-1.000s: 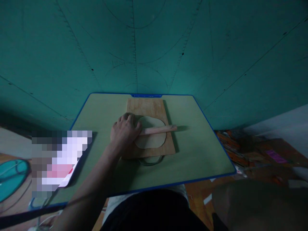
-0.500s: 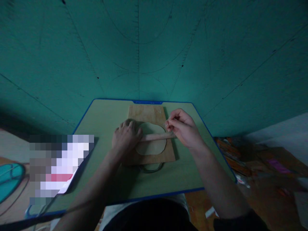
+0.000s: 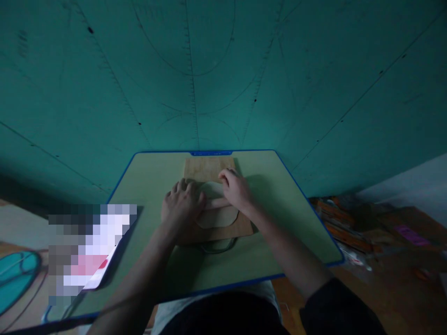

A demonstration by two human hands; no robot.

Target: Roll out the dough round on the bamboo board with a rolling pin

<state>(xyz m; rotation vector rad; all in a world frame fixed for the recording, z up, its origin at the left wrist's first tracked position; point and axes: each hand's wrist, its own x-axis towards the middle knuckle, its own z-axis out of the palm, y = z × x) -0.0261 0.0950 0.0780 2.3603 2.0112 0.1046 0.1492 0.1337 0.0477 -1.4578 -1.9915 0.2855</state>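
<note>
A flat, pale sheet of dough (image 3: 218, 219) lies on a wooden board (image 3: 209, 166). Across its middle runs a wooden rolling pin (image 3: 217, 203). My left hand (image 3: 183, 200) covers the pin's left end, its fingers bent over it at the board's left side. Over the pin's right part is my right hand (image 3: 234, 188), with its fingers curled closed near the upper right edge of the dough. What the right fingers hold, if anything, is too small and dark to make out.
The board rests on a pale table (image 3: 279, 242) with a blue rim. At the table's left stands a blurred, bright screen (image 3: 101, 270). A cable loop (image 3: 220, 251) shows below the board. Behind is a green wall (image 3: 216, 93); cardboard (image 3: 419, 218) lies at right.
My right hand has moved left and inward, from beyond the board's right edge to over the pin and dough. My left hand stays at the pin's left end. The view has shifted slightly.
</note>
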